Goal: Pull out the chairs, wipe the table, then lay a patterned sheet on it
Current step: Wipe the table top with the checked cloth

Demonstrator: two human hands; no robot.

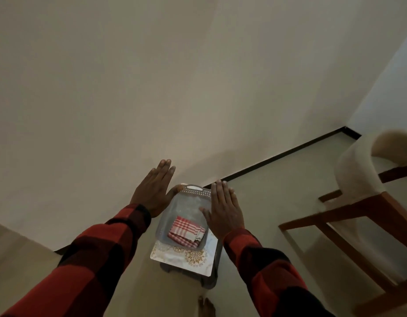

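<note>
A folded red-and-white checked cloth [186, 231] lies in a grey plastic basket [194, 190]. The basket rests on a folded white sheet with gold floral patterns [193, 257], on top of a small dark stool against the wall. My left hand [155, 193] is stretched out flat with fingers apart, just left of the basket's far end, holding nothing. My right hand [225, 208] is held flat and open over the basket's right rim. Both arms wear red-and-black checked sleeves.
A wooden-framed chair with a cream padded back [358, 179] stands at the right on the pale floor. A beige wall [129, 88] with a dark skirting strip [289, 154] runs behind the stool. The corner of the room is at the upper right.
</note>
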